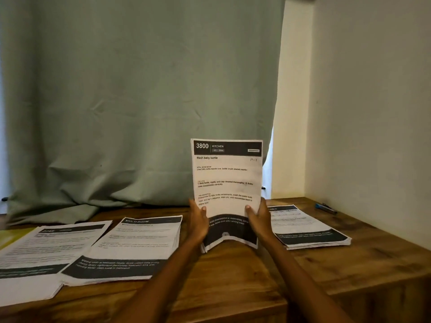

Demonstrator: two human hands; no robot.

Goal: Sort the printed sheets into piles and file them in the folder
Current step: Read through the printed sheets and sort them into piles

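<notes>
A stack of printed sheets (227, 180) headed "3800 KITCHEN" stands upright on its bottom edge on the wooden table (233, 276). My left hand (198, 221) holds its left edge and my right hand (258, 219) holds its right edge, thumbs on the front page. Flat on the table lie three other piles: a "MULTI-ROOM" pile (130, 248) left of centre, another pile (44, 255) at the far left, and a pile (307, 227) to the right. A yellow folder corner (11, 236) shows under the far-left pile.
A green curtain (140, 101) hangs behind the table, its hem resting on the back edge. A blue pen (325, 208) lies near the wall at the right. The table's front edge drops away at lower right.
</notes>
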